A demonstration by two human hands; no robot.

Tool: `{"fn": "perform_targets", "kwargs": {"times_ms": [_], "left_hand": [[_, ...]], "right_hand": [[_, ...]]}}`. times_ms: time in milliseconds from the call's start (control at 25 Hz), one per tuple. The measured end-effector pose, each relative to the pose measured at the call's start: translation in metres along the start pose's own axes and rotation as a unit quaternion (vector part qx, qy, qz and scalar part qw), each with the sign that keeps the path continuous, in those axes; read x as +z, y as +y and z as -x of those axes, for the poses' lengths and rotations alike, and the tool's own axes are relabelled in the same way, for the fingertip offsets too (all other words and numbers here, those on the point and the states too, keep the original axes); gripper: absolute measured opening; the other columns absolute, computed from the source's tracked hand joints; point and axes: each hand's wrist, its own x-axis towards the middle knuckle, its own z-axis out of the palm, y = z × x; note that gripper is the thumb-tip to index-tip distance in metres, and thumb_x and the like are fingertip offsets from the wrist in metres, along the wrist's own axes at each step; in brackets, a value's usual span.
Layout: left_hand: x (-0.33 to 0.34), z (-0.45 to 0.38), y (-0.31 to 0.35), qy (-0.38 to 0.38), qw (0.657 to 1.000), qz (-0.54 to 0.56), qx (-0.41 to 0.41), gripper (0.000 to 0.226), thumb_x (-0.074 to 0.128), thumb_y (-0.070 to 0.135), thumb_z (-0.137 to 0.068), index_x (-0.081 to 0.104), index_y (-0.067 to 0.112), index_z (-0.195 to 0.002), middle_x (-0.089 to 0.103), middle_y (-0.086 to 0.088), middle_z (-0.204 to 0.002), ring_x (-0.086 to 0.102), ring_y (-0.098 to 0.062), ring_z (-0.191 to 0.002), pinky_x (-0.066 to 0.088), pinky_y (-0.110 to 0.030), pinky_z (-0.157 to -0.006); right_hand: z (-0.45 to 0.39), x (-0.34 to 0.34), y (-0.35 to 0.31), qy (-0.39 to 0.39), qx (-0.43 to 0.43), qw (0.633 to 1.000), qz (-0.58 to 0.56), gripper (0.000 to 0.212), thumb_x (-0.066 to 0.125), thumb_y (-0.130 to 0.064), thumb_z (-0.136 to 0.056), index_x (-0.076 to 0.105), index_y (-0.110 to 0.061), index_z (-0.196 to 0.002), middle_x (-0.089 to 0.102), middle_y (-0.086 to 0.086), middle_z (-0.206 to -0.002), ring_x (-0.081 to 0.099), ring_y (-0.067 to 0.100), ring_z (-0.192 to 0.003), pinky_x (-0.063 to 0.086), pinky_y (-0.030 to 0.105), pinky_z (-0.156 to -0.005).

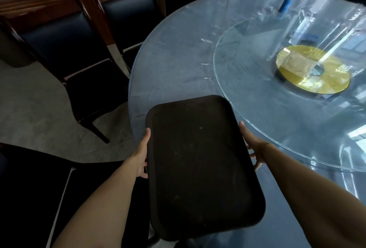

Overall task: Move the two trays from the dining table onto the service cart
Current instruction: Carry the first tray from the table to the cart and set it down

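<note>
Pale characters on gold disc (309, 69), too blurred to read, no other text

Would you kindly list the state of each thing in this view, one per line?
tray: empty, held by its two long sides, partly past the table edge.
left hand: closed on the tray's left side.
right hand: closed on the tray's right side.
dining table: covered with clear plastic film.
glass turntable: lying flat on the table.
blue bottle: upright, at the far side.
chair: unoccupied, pulled back from the table.
</note>
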Motion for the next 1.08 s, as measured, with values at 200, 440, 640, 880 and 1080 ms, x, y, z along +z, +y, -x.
{"fn": "perform_targets", "kwargs": {"times_ms": [200, 440, 640, 880, 1080], "left_hand": [[-0.005, 0.016, 0.028, -0.008, 0.999, -0.027, 0.025, 0.116, 0.036, 0.104, -0.051, 0.057, 0.02, -0.13, 0.06, -0.009, -0.125, 0.053, -0.032, -0.116, 0.041, -0.058, -0.096], [0.011, 0.055, 0.081, -0.049, 0.991, -0.075, 0.1, 0.079, 0.027, 0.098, -0.067, 0.059, 0.033, -0.097, 0.058, 0.0, -0.106, 0.049, -0.026, -0.112, 0.034, -0.053, -0.092], [0.051, 0.088, 0.109, -0.073, 0.979, -0.121, 0.146, 0.073, 0.03, 0.095, -0.071, 0.054, 0.031, -0.097, 0.053, 0.002, -0.097, 0.049, -0.024, -0.099, 0.034, -0.052, -0.088], [0.127, 0.139, 0.115, -0.138, 0.95, -0.202, 0.193, 0.083, 0.03, 0.092, -0.074, 0.061, 0.024, -0.108, 0.06, -0.007, -0.116, 0.053, -0.028, -0.108, 0.037, -0.05, -0.094], [0.196, 0.189, 0.095, -0.186, 0.925, -0.246, 0.22, 0.082, 0.031, 0.093, -0.073, 0.063, 0.026, -0.108, 0.063, -0.007, -0.114, 0.056, -0.027, -0.11, 0.04, -0.048, -0.09]], "right_hand": [[0.016, -0.016, -0.007, -0.024, 0.0, 0.999, -0.021, 0.101, 0.027, -0.095, -0.068, 0.042, -0.028, -0.142, 0.046, 0.008, -0.117, 0.046, 0.038, -0.106, 0.037, 0.069, -0.085], [0.055, -0.053, -0.004, -0.032, -0.042, 0.996, -0.07, 0.098, 0.028, -0.093, -0.071, 0.038, -0.031, -0.146, 0.042, 0.016, -0.141, 0.04, 0.046, -0.13, 0.039, 0.07, -0.09], [0.087, -0.103, 0.022, -0.014, -0.076, 0.99, -0.119, 0.092, 0.026, -0.092, -0.073, 0.043, -0.033, -0.14, 0.045, 0.013, -0.126, 0.047, 0.043, -0.116, 0.047, 0.061, -0.073], [0.132, -0.175, 0.098, 0.039, -0.112, 0.971, -0.205, 0.087, 0.027, -0.092, -0.074, 0.052, -0.03, -0.129, 0.054, 0.016, -0.122, 0.055, 0.038, -0.106, 0.049, 0.052, -0.076], [0.177, -0.225, 0.175, 0.089, -0.136, 0.951, -0.263, 0.083, 0.027, -0.09, -0.076, 0.054, -0.029, -0.126, 0.054, 0.015, -0.128, 0.054, 0.035, -0.108, 0.045, 0.052, -0.085]]}}
